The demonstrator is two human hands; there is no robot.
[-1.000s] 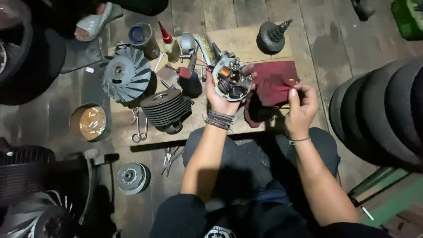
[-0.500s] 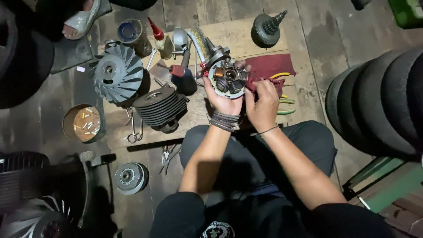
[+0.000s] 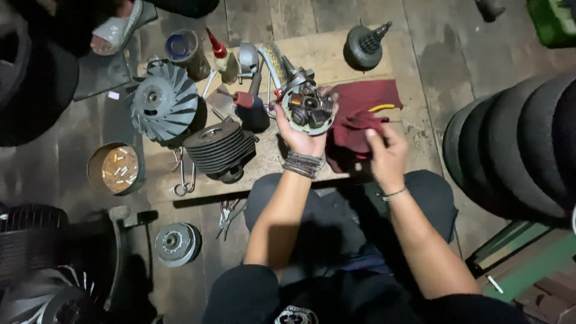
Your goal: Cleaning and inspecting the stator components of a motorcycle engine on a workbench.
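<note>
In the head view, the left hand [image 3: 303, 133] is raised over a pale wooden board [image 3: 327, 57] on the floor, its fingers curled around a round stator plate [image 3: 308, 109] with copper coils, held face up just beside a dark red rag [image 3: 360, 114]. The right hand [image 3: 387, 153] is pinched closed on a fold of that rag, whose far part lies spread on the board with a yellow-handled tool [image 3: 382, 108] showing on it. Left of the plate stand a finned cylinder [image 3: 219, 147] and, further left, a grey fan wheel [image 3: 163, 101] with curved blades. Along the board's far edge are a round tin with a blue top [image 3: 182, 47], a small bottle with a red spout [image 3: 223, 60] and, well apart to the right, a dark round part with a pointed shaft [image 3: 364, 43]. An open tin [image 3: 116, 169] with small pale bits inside sits on the floor at left; pliers [image 3: 228, 215] and a small round pulley [image 3: 176, 243] lie nearer the person. Black tyres [image 3: 516, 150] are stacked at right.
</note>
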